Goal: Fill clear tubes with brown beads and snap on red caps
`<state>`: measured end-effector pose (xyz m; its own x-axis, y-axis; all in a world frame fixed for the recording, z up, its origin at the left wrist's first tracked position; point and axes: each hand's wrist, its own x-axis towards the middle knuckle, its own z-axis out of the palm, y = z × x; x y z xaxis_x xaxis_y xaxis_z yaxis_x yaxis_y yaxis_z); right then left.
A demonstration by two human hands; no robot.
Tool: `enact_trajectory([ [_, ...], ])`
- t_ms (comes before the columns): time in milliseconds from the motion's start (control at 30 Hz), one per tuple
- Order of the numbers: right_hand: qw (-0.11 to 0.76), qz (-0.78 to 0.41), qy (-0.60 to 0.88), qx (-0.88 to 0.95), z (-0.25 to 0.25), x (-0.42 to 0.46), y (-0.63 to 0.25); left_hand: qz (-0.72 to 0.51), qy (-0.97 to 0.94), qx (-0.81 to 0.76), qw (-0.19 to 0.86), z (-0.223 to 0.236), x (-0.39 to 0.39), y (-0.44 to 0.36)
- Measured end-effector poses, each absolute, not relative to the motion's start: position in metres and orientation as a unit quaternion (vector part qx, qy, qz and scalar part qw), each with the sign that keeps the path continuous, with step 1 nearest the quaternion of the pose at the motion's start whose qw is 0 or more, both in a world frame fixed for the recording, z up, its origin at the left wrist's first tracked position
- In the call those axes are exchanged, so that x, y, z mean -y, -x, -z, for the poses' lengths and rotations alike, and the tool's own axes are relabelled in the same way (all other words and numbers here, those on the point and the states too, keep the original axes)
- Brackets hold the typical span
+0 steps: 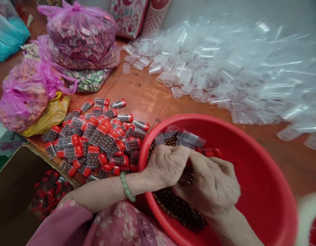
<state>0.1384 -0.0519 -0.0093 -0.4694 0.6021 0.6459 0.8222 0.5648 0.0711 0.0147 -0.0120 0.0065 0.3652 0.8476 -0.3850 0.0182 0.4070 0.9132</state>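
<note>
My left hand [168,165] and my right hand [211,184] meet above a red plastic basin [260,171], their fingers curled close together. Whatever they hold is hidden by the fingers. Small dark brown beads [180,212] fill the basin's bottom under my hands. Several empty clear plastic tubes [191,137] lie on the beads near the far rim. Just left of the basin, by my left wrist, is a heap of bead-filled tubes with red caps [99,136]. A green bangle [127,187] circles my left wrist.
Loose clear tubes [211,75] spread across the orange tabletop [147,95] at the far right. Pink bags of small packets [81,30] stand at the far left. A cardboard box [16,184] at lower left holds red-capped tubes. A blurred white-and-red object [309,218] intrudes at the right edge.
</note>
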Motion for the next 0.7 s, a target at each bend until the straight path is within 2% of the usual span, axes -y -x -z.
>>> enact_trajectory([
  [133,0.299,0.182,0.421,0.837,0.009,0.054,-0.135,-0.344,-0.453,-0.439,0.696,-0.004,0.019,-0.007],
  [233,0.317,0.107,0.436,0.835,0.01,0.054,-0.133,-0.38,-0.518,-0.376,0.668,-0.018,0.023,0.019],
  [333,0.304,0.046,0.44,0.844,0.014,0.053,-0.132,-0.365,-0.646,-0.434,0.511,-0.038,0.021,0.054],
  [467,0.22,0.04,0.451,0.864,0.017,0.049,-0.131,-0.327,-0.711,-0.564,0.264,-0.041,0.005,0.09],
  [633,0.179,0.035,0.482,0.857,0.012,0.049,-0.137,-0.154,-0.76,-0.628,0.068,-0.015,-0.012,0.107],
  [700,0.153,0.03,0.517,0.841,0.01,0.048,-0.149,-0.13,-0.775,-0.619,0.02,-0.009,-0.014,0.111],
])
